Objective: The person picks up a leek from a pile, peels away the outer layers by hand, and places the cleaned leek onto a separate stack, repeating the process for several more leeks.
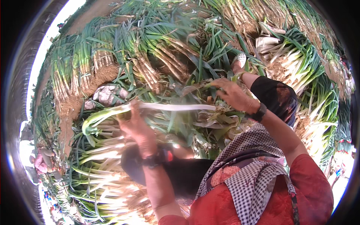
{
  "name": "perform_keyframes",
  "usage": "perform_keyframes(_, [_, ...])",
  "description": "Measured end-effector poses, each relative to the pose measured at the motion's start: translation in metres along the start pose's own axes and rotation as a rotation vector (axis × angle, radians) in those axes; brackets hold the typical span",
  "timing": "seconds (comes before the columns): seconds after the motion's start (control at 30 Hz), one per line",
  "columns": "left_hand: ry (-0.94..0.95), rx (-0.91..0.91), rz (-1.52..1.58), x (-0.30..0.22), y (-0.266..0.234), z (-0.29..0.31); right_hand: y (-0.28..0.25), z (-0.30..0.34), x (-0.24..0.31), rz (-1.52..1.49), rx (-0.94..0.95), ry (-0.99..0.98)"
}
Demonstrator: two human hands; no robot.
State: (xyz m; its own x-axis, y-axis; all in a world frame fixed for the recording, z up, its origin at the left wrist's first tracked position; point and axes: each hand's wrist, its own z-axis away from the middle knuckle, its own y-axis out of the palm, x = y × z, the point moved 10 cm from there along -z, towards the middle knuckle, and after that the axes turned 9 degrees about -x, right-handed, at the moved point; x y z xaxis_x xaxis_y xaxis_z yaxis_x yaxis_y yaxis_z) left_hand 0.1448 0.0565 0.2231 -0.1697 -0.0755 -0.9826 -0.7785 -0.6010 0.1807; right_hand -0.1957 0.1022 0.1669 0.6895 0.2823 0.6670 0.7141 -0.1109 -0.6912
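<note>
My left hand is closed around a long green onion. Its bare white stalk points right across the middle of the view, and its green leaves droop to the left. Up and to the right, my right hand has its fingers curled together around the end of a thin, dry-looking strip of onion skin. That strip trails left, a little above the white stalk. Beneath both hands lies a heap of peeled leaves and skins.
Cleaned white-stalked onions are piled at my left, with another pile on the right. Unpeeled bundles with earthy roots lie ahead. A pale wrapped bundle sits at the left. My bent legs flank the peelings.
</note>
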Motion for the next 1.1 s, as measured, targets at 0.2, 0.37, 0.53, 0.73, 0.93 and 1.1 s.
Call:
perform_keyframes(0.2, [-0.015, 0.228, 0.082, 0.013, 0.060, 0.042, 0.026, -0.045, 0.113, -0.188, -0.203, -0.349])
perform_keyframes(0.37, [0.029, 0.356, 0.194, 0.009, 0.081, 0.059, 0.007, -0.066, 0.128, -0.032, -0.120, -0.260])
perform_keyframes(0.53, [-0.202, 0.330, 0.289, 0.033, 0.079, 0.050, 0.001, -0.055, 0.138, 0.213, -0.012, -0.270])
perform_keyframes(0.73, [-0.189, 0.318, 0.120, 0.044, 0.081, 0.050, 0.003, -0.045, 0.122, 0.239, 0.117, -0.307])
perform_keyframes(0.93, [-0.134, 0.738, 0.033, 0.032, 0.104, 0.085, -0.043, -0.031, 0.106, 0.283, 0.091, -0.274])
perform_keyframes(1.1, [-0.107, 0.786, 0.062, 0.030, 0.103, 0.101, -0.077, -0.031, 0.106, 0.299, 0.113, -0.232])
